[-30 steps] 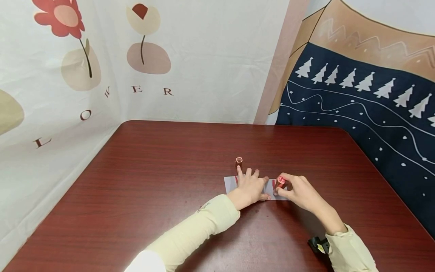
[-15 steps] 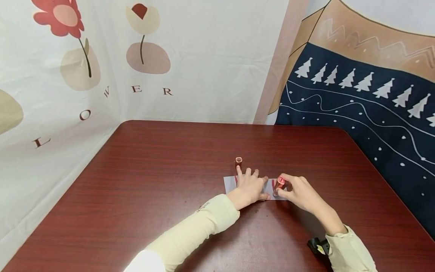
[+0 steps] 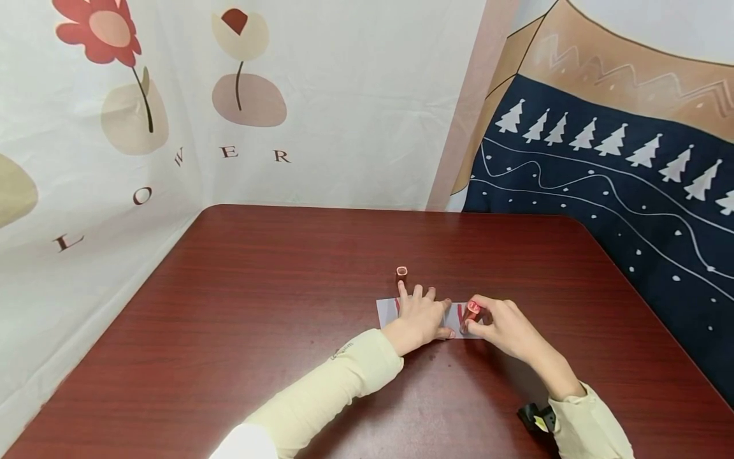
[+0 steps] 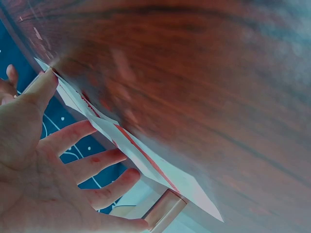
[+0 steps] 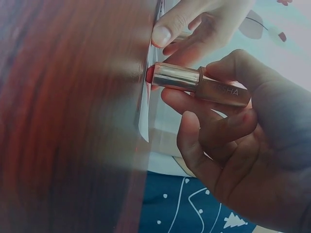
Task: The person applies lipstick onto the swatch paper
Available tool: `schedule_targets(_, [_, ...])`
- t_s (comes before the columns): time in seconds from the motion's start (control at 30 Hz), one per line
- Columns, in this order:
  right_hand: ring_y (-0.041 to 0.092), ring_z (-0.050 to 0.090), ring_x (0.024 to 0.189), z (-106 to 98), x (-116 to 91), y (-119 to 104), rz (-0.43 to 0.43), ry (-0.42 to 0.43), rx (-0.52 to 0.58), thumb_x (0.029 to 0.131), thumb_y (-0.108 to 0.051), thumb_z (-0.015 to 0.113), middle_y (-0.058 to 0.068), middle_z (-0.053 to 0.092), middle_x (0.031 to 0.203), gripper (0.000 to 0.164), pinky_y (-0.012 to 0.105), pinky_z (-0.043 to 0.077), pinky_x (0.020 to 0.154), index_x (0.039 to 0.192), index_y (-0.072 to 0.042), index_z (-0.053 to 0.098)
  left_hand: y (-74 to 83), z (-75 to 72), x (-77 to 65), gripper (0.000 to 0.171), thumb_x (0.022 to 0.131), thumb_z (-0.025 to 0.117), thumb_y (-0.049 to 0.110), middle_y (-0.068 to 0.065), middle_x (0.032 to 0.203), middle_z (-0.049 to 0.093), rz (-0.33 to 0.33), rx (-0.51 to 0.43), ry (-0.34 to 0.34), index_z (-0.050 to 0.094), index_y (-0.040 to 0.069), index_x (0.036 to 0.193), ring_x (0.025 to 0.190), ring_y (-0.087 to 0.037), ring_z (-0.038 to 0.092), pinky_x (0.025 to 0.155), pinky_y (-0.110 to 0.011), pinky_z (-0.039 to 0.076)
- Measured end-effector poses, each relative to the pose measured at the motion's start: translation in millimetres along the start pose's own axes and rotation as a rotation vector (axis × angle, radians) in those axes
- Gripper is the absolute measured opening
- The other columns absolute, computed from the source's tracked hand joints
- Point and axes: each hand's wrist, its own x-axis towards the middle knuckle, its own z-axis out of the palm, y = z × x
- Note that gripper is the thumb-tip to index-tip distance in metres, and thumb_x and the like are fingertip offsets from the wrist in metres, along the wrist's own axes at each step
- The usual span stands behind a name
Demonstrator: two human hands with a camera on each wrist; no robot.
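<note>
My left hand point(image 3: 421, 319) lies spread over a strip of white paper point(image 3: 385, 312), its fingers apart and fairly straight. Its thumb presses near the paper's close edge. My right hand point(image 3: 507, 328) pinches a lipstick point(image 5: 177, 77) between thumb and fingers at its brown base. In the right wrist view the red tip point(image 5: 150, 74) touches the paper. Red stripes point(image 4: 148, 158) mark the paper, partly hidden beneath the left hand. Just beyond the left fingertips stands the lipstick cap point(image 3: 401, 274), upright with its open end on top; one fingertip is close to it or touching.
The dark red wooden table point(image 3: 258, 287) spreads around the paper on all sides. Behind it hang a white flower-print cloth point(image 3: 355, 95) and, to the right, a navy cloth with white trees point(image 3: 608, 178). A black strap device point(image 3: 536, 417) sits at the right wrist.
The lipstick has shifted very slightly toward the paper's near edge in the right hand. The left hand, the paper and the cap have kept their places.
</note>
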Motion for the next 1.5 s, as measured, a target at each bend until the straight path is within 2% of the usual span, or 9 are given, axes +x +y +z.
schedule_targets(1.5, [0.006,0.047,0.054,2.1,-6.8,-1.9,-0.015,0.012,0.020,0.073,-0.006,0.069,-0.011,0.051,0.062,0.017,0.022,0.040,0.048,0.080,-0.016,0.056,0.4,-0.1,-1.4,0.061,0.077,0.063,0.060,-0.003,0.136,0.048,-0.011,0.000,0.002,0.055,0.033,0.131,0.121,-0.027,0.041,0.100,-0.061,0.020])
